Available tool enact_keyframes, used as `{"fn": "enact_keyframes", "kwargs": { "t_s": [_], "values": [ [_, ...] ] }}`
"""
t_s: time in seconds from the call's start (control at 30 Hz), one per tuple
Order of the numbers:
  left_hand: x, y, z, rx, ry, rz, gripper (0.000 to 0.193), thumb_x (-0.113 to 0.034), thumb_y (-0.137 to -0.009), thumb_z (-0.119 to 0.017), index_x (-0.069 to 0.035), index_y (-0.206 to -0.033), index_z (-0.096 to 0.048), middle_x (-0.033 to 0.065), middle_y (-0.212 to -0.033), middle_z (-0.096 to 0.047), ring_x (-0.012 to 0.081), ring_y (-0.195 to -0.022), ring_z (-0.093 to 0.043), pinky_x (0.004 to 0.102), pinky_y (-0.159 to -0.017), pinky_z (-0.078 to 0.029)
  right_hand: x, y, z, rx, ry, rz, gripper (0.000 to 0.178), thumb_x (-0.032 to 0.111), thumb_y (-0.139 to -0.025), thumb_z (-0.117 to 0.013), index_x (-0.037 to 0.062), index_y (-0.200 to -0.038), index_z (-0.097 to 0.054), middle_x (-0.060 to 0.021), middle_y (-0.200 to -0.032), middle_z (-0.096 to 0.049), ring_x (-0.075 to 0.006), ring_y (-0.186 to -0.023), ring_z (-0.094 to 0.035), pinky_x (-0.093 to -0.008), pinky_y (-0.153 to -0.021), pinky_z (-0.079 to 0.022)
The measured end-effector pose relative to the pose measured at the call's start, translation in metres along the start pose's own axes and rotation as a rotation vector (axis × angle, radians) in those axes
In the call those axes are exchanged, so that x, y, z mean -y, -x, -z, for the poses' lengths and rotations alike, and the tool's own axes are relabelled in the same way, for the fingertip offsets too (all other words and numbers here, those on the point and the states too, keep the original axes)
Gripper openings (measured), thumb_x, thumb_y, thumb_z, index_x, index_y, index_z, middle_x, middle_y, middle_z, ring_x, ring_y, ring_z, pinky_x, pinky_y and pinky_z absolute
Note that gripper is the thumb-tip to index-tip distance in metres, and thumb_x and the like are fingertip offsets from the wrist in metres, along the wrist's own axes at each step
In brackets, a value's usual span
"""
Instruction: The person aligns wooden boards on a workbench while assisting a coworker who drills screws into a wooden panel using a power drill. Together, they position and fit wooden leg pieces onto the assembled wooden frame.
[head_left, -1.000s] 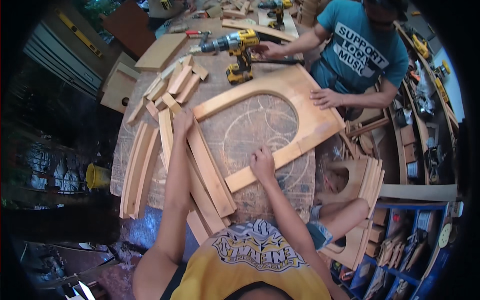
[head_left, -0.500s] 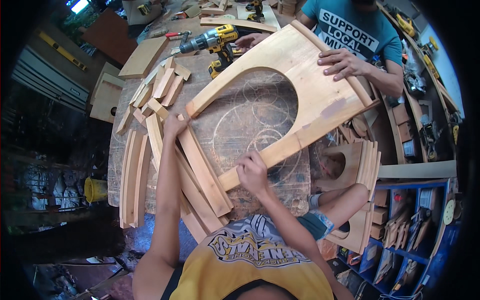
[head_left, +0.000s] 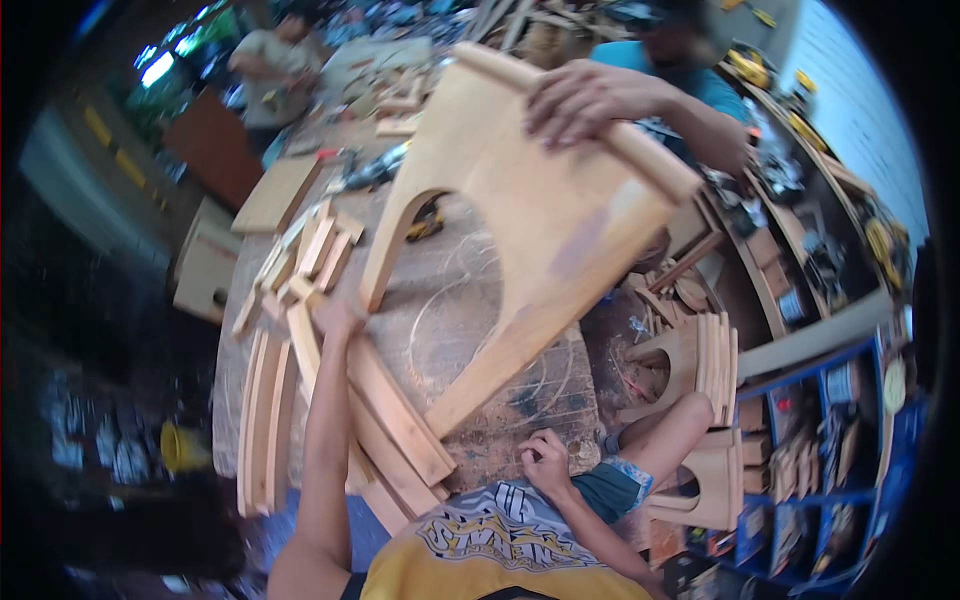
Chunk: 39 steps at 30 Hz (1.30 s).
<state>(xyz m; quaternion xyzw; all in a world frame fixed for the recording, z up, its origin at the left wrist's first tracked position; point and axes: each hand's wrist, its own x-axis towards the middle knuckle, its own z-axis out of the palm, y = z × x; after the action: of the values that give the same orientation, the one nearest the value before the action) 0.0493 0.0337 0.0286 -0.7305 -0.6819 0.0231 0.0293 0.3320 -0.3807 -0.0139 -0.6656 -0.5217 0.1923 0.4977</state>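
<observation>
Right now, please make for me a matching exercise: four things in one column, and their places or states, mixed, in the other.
1. panel
2. left hand
3. right hand
4. bucket

A. near the shirt
B. yellow, left of the table
C. tilted, another person's hand on it
D. at the far end of the strips

Pairs: 1-C, 2-D, 3-A, 4-B

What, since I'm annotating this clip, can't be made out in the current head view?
All in the head view:
Drill: middle hidden behind the wooden panel.
Left hand: fingers blurred, so their exact grip cannot be told.
Right hand: palm hidden by its curled fingers.
Lowest wooden strip: near end hidden by the person's shirt.
Yellow bucket: blurred and dim, contents unclear.
</observation>
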Motion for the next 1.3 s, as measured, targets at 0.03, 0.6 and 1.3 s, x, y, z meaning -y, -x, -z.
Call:
{"fn": "enact_keyframes", "kwargs": {
  "t_s": [0.03, 0.6, 1.3],
  "values": [
    [-0.014, -0.007, -0.021, -0.006, 0.044, -0.054, 0.026, -0.030, -0.076, -0.066, -0.011, -0.092, -0.076, 0.0107, -0.088, -0.075, 0.0321, -0.087, -0.071, 0.0445, -0.075, -0.053, -0.005, 0.003, 0.005, -0.095, 0.033, -0.017, 0.012, -0.004, -0.074, -0.064, 0.0033, -0.080, -0.071, -0.0125, -0.084, -0.062, -0.0262, -0.072, -0.063, -0.0332, -0.063, -0.052],
    [-0.024, 0.056, -0.058, -0.671, 0.013, -0.363, 0.037, -0.032, -0.086, -0.054, 0.000, -0.100, -0.068, 0.0293, -0.111, -0.062, 0.0500, -0.107, -0.055, 0.0583, -0.090, -0.042, -0.054, 0.001, -0.006, -0.267, 0.106, 0.055, 0.010, 0.006, -0.076, -0.062, 0.0048, -0.084, -0.069, -0.0114, -0.091, -0.062, -0.0305, -0.087, -0.064, -0.0402, -0.075, -0.052],
    [-0.015, 0.051, -0.040, -0.111, 0.396, 0.084, 0.065, -0.025, -0.068, -0.072, -0.006, -0.129, -0.061, 0.0346, -0.143, -0.041, 0.0496, -0.139, -0.029, 0.0567, -0.120, -0.011, -0.060, -0.016, 0.046, 0.057, -1.402, -1.086, 0.020, -0.011, -0.079, -0.055, -0.0040, -0.093, -0.067, -0.0159, -0.083, -0.065, -0.0244, -0.078, -0.060, -0.0309, -0.069, -0.051]
  ]
}}
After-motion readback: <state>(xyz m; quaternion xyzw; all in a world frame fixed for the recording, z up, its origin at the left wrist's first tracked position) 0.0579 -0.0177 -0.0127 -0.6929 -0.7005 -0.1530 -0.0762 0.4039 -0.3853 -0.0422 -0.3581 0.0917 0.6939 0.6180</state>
